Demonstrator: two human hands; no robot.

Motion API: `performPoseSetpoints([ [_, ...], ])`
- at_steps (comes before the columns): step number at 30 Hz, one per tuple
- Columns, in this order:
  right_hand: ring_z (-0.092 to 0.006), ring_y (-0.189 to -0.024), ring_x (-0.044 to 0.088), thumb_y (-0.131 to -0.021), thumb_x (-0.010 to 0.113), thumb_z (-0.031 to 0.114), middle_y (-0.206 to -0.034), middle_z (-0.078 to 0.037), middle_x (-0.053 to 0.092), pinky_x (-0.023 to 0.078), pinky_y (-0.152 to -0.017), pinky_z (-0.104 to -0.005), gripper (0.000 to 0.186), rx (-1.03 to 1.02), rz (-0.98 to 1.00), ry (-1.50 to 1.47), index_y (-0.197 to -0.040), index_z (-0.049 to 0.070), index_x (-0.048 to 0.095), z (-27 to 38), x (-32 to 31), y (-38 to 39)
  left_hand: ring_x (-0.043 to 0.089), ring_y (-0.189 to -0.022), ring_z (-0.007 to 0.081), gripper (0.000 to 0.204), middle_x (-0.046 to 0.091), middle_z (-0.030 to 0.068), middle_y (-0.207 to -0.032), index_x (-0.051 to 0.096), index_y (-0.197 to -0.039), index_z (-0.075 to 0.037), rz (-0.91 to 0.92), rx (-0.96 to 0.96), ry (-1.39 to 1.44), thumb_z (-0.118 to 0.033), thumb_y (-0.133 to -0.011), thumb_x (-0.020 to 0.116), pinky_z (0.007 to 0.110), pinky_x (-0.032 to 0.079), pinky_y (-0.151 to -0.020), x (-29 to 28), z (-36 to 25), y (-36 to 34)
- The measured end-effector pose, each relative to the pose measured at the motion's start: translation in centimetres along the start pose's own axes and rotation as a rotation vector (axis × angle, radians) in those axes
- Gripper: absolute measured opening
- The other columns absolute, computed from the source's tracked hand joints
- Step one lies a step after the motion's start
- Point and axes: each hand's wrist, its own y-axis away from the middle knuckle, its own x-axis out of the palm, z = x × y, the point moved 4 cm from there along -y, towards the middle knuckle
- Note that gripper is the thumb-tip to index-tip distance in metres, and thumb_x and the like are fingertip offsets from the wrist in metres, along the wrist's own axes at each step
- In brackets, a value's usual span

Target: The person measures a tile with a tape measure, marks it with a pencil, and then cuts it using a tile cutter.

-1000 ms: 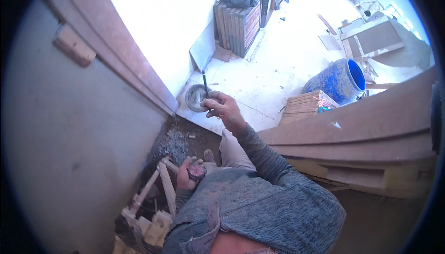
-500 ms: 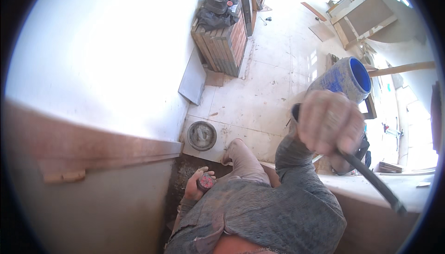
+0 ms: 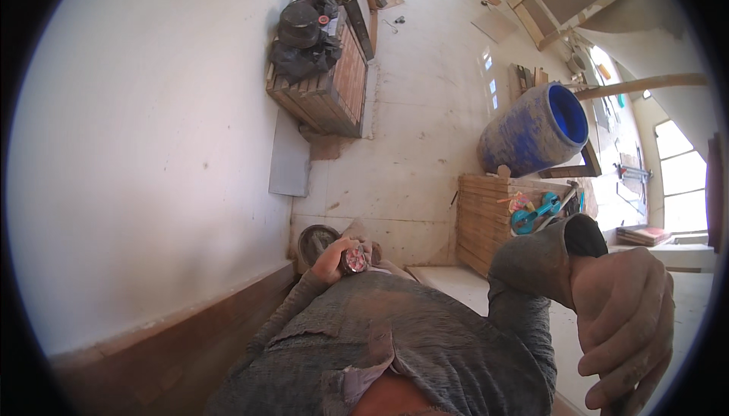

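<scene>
My left hand is wrapped round a small, dark, round tin with a mottled red and pink top, held in front of my body. Behind that hand, a dark round pan stands on the floor by the wall, partly covered by my hand and leg. At the lower right, my right hand hangs with its fingers curled. Only a small dark bit shows beneath those fingers; the earlier frame shows it as a dark, rod-like tool, now mostly hidden by the hand and the picture's edge.
A blue plastic barrel lies tilted at the right. Near it, a stack of wooden boards bears a turquoise tool. Further left, stacked wooden panels carry a black bag and tins. A grey panel leans on the white wall.
My right hand has swung down and to the right with the dark rod-like tool. The left hand with the tin has moved slightly up and right. My view has turned, uncovering the stacked boards.
</scene>
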Motion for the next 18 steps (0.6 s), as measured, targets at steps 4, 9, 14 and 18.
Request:
performPoseSetpoints([
  [4,-0.0084,-0.059,0.059,-0.087,0.070,0.022,-0.078,0.002,0.069,0.042,-0.050,-0.0193,0.016,-0.009,-0.034,-0.025,-0.099,0.012,0.073,-2.7,-4.3,-1.2,0.067,-0.086,0.0257,0.024,0.064,0.0143,-0.099,0.053,-0.113,0.002,-0.051,-0.085,-0.083,-0.015,-0.096,0.052,0.039,0.059,-0.075,2.7,-5.4,-5.8],
  [9,-0.0063,-0.056,0.063,-0.083,0.068,0.004,-0.069,0.004,0.072,0.043,-0.047,-0.0151,0.016,0.000,0.000,-0.024,-0.070,0.012,0.075,-6.8,-10.5,-3.2,0.067,-0.083,0.0251,0.024,0.064,0.0147,-0.095,0.054,-0.111,0.003,0.016,-0.085,-0.146,-0.015,-0.095,0.055,0.038,0.059,-0.073,3.4,-12.5,-15.1],
  [14,-0.0064,-0.057,0.063,-0.084,0.067,0.010,-0.072,0.004,0.071,0.045,-0.051,-0.0158,0.012,-0.014,-0.004,0.273,-0.074,0.012,0.074,-10.8,-17.7,-6.1,0.068,-0.083,0.0235,0.023,0.065,0.0153,-0.093,0.054,-0.111,0.004,-0.013,0.008,-0.213,-0.013,-0.095,0.055,0.035,0.059,-0.071,8.1,-23.7,-22.3],
  [18,-0.0070,-0.058,0.063,-0.084,0.067,0.015,-0.073,0.004,0.070,0.046,-0.054,-0.0174,0.008,-0.004,-0.053,0.358,-0.079,0.012,0.073,-14.8,-22.8,-8.2,0.068,-0.080,0.0237,0.023,0.065,0.0141,-0.094,0.056,-0.110,0.001,0.007,-0.019,-0.307,-0.016,-0.096,0.054,0.036,0.059,-0.069,10.8,-30.1,-28.1],
])
